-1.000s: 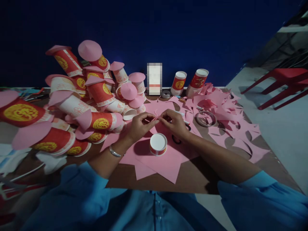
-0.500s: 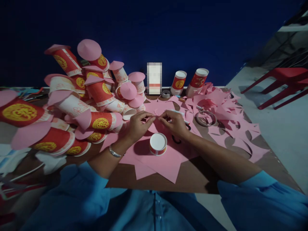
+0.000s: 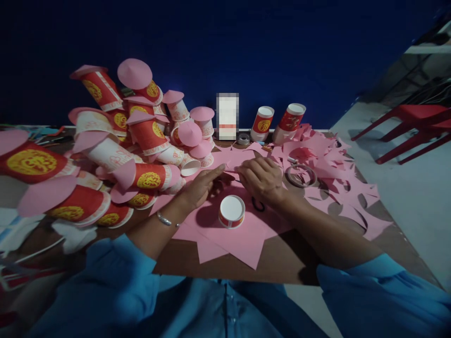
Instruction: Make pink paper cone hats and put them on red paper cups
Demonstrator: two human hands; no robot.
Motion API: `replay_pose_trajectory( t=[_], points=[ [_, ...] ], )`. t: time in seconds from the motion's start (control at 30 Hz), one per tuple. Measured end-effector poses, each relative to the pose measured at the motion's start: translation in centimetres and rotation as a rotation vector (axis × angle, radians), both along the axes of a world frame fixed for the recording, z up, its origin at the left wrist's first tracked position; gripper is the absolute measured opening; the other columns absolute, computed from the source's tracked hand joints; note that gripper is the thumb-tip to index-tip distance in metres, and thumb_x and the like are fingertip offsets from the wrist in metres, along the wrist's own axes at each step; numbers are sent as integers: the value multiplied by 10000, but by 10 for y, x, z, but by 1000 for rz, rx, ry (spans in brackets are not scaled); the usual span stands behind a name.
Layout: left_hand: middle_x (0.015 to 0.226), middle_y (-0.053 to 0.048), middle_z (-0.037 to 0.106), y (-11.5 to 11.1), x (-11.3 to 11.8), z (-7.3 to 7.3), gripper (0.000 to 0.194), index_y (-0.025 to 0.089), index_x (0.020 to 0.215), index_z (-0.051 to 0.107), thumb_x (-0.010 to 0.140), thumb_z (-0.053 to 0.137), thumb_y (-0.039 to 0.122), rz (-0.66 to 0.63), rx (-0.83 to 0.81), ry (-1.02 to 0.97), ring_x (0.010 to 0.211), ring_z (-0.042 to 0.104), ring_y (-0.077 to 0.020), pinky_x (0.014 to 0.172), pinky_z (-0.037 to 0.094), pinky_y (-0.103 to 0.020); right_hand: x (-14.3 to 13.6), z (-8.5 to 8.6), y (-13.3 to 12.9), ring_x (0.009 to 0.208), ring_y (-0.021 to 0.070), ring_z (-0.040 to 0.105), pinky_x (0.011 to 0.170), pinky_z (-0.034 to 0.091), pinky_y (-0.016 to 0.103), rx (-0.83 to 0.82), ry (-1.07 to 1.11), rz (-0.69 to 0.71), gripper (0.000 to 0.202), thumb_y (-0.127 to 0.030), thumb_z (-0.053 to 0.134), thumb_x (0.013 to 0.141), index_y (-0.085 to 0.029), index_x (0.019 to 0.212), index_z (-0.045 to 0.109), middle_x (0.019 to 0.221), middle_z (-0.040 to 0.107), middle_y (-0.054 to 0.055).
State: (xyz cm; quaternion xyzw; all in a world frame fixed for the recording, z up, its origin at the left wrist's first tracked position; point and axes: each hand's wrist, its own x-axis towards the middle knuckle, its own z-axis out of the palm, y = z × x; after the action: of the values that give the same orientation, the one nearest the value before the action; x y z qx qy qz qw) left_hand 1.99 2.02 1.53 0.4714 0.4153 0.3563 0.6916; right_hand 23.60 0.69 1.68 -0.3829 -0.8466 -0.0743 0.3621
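Observation:
Thumb stretched out and fingers loosely curled apart beneath it, my left hand [image 3: 204, 188] hovers over the pink paper sheets [image 3: 230, 246]. My right hand [image 3: 262, 178] faces it, its fingers folded together; what they grip, if anything, is hidden. Just below the hands, a paper cup [image 3: 232, 211] stands upside down, white base up, with a red band around its side. One black loop handle [image 3: 258, 203], seemingly of scissors, shows under my right wrist; the rest is covered.
On the left lies a heap of red and white paper cups with pink cone hats [image 3: 150, 180]. Two stacks of cups [image 3: 262, 123] stand at the back, beside a tape roll [image 3: 243, 138]. Pink paper offcuts [image 3: 327, 164] and a larger ring [image 3: 300, 175] lie right. A red stool [image 3: 419, 112] stands beyond.
My hands were pinching close together over the paper. They have moved apart; my left thumb has stretched out and my right fingers have folded in. The cup has stayed put.

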Motion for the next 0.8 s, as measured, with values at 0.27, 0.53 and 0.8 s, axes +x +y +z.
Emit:
replay_pose_trajectory(
  t=[0.27, 0.53, 0.8],
  points=[
    [619, 24, 607, 6, -2, -4, 373, 189, 662, 620, 643, 945, 371, 147, -31, -145, 556, 525, -91, 498, 350, -227, -2, -8, 1, 1039, 255, 644, 953, 502, 489, -87, 42, 216, 178, -201, 603, 1005, -334, 1032, 717, 1106, 731, 43],
    [624, 36, 588, 7, -4, 2, 402, 179, 717, 662, 611, 945, 444, 159, 163, -84, 552, 490, -74, 494, 333, -213, -12, -16, 8, 967, 225, 667, 821, 586, 389, -491, 780, 20, 358, -572, 585, 1002, -239, 1121, 645, 1097, 680, 96],
    [640, 18, 629, 4, -4, -1, 366, 184, 719, 660, 689, 901, 457, 48, 195, -25, 563, 510, -89, 523, 361, -235, -19, -13, 9, 740, 171, 670, 734, 581, 341, -1148, 1158, 275, 476, -647, 854, 716, -228, 830, 659, 833, 724, 15]
  ],
)
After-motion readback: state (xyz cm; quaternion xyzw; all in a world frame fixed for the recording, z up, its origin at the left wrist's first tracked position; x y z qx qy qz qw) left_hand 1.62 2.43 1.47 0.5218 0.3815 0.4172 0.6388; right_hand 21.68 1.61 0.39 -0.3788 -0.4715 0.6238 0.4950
